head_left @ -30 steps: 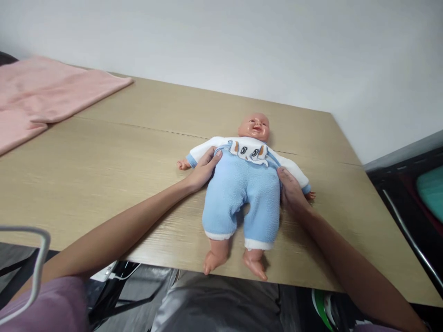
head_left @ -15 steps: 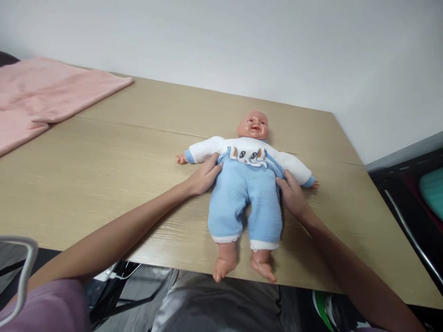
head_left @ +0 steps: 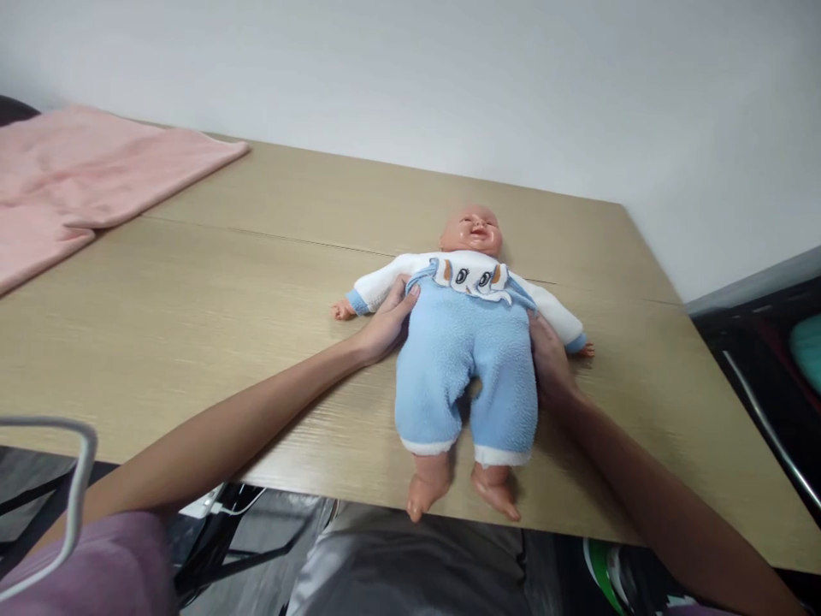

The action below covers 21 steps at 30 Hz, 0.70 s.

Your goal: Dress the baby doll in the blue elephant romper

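A baby doll [head_left: 467,342] lies on its back on the table, its head towards the wall and its bare feet near the front edge. It wears light blue fleece overalls with white cuffs and an animal face on the bib [head_left: 473,280], over a white top with blue cuffs. My left hand [head_left: 390,323] grips the doll's side at the waist, thumb on the blue fabric and fingers partly under the doll's arm. On the other side my right hand [head_left: 552,355] holds the doll's waist, its fingers mostly hidden behind the overalls.
A pink cloth [head_left: 109,171] is spread over the left part of the wooden table [head_left: 256,282]. Behind stands a white wall [head_left: 410,94]. A white cable [head_left: 83,479] loops at the lower left. Dark furniture with a metal bar [head_left: 766,419] is at the right.
The doll's torso has risen slightly and shifted a little right between my hands. Its head tips further back, and my right hand has slid further round its side.
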### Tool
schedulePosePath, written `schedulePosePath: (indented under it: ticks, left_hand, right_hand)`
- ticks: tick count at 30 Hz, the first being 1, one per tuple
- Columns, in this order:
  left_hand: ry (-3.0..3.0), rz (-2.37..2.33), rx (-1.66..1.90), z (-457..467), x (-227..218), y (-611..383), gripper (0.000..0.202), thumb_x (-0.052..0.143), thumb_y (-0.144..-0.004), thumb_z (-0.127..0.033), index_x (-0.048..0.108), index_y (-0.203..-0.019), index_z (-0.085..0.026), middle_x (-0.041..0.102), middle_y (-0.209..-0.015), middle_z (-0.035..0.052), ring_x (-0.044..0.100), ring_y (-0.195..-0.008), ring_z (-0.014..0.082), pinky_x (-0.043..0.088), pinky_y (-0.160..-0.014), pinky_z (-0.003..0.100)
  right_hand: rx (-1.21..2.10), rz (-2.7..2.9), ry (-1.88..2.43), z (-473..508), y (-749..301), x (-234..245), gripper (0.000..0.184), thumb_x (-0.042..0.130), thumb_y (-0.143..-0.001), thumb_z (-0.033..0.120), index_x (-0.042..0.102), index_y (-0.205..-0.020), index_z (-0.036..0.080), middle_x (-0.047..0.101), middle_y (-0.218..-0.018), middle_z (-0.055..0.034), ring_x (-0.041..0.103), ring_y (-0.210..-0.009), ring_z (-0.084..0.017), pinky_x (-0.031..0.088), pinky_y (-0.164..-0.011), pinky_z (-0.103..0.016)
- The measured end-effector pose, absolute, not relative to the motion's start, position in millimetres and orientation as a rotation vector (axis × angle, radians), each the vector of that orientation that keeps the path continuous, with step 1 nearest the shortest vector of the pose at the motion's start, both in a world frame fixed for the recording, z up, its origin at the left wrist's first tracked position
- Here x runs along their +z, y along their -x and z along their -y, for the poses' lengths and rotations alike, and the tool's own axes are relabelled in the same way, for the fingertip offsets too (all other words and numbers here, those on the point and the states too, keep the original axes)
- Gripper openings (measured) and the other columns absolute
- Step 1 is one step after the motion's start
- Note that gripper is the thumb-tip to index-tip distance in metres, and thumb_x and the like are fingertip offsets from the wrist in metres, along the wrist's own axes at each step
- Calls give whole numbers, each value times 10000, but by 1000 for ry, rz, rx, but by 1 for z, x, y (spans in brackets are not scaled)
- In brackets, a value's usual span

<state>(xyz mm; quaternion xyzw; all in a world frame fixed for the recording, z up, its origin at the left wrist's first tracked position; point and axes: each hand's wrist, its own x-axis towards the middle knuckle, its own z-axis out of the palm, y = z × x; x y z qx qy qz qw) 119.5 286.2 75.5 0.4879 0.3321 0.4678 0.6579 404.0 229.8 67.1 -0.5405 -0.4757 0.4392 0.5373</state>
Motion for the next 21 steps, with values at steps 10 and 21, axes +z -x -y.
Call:
schedulePosePath:
  ticks: [10,21]
  left_hand:
    - [-1689,-805,855,-305,87,-86,282,690,-1016,-508,605,-1091,-249,616,-1137,69,583,-1149,312,499,-1160,509]
    - [-1911,-726,767,-318,77,-73,419,629,-1119,-630,648,-1156,-213,636,-1105,51,590,-1033,259,490,-967,396]
  right_hand:
    - [948,1203,1342,-245,-426,68,421,793,-986,715,800,-1081,305,824,-1118,-41,726,-1218,-347,572,-1205,-525]
    - [851,1476,1290,-253,-438,70,488,768,-1001,718,615,-889,270,562,-814,23,501,-752,-190,467,-717,-335]
